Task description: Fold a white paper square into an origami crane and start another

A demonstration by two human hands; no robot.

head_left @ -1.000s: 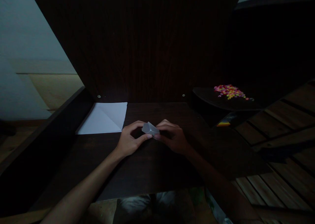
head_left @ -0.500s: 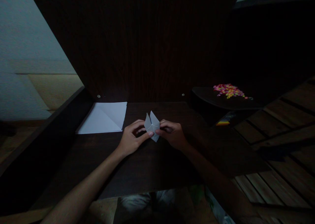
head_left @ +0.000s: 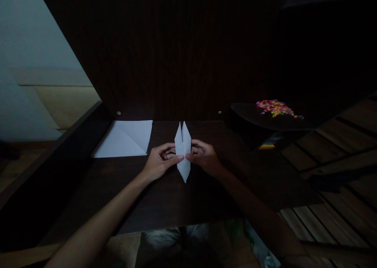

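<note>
A folded white paper (head_left: 183, 170) is held between my two hands over the dark desk. Its shape is long and narrow, with one point toward me and two points split by a slit at the far end. My left hand (head_left: 160, 161) pinches its left edge, thumb on the front face and fingers behind. On the right edge my right hand (head_left: 205, 157) grips it the same way, the thumb tips close together near the middle. The fingertips behind the paper are hidden.
A stack of white paper sheets (head_left: 125, 138) with a diagonal crease lies at the desk's (head_left: 153, 205) left rear. Small colourful pieces (head_left: 277, 108) are heaped on a curved shelf (head_left: 250, 117) at right. A dark side board (head_left: 53, 158) borders the left, and a tall panel (head_left: 176, 52) the back.
The folded paper has gone from a short, spread shape to a longer, narrower one, its points reaching farther both ways. Both hands keep hold of it in nearly the same place.
</note>
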